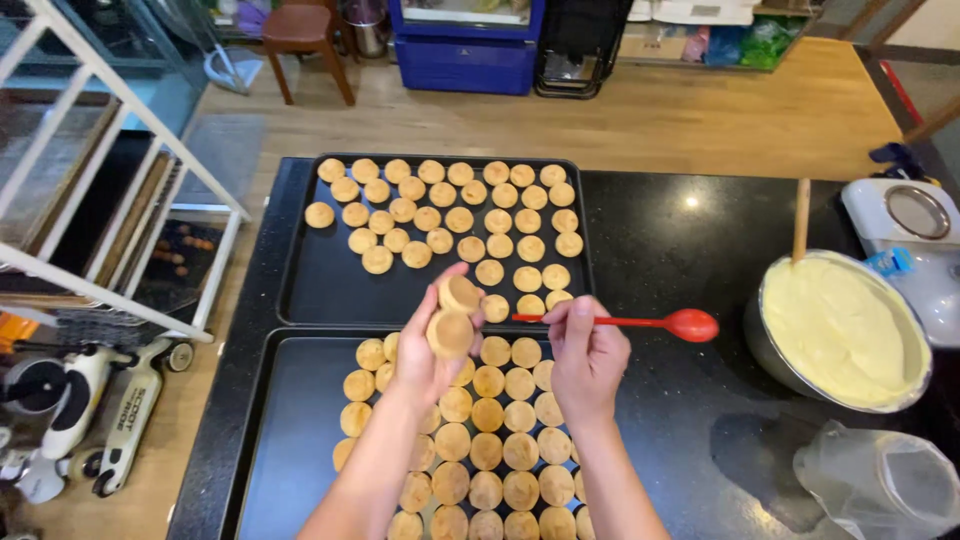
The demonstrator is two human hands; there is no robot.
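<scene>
Your left hand (432,345) is up over the near tray, fingers curled round two small round golden-brown pastry shells (453,315), one pinched above the other, hollow side towards you. Your right hand (585,350) has its fingertips closed on the thin handle of a red plastic spoon (640,321), whose bowl points out to the right over the black stone counter (660,230) and looks bare. I'd say the steady way is to keep the lower shell level in the palm and bring the spoon in low, so nothing drips on the rows beneath. The wide metal bowl of pale yellow cream (842,330) sits well off to your right, with a wooden handle (801,218) standing in it; that's a reach across open counter, nothing between. Two black baking trays (300,290) lie under and ahead, both lined with more shells. A clear plastic jug (880,485) stands near your right elbow, so mind it swinging back.
</scene>
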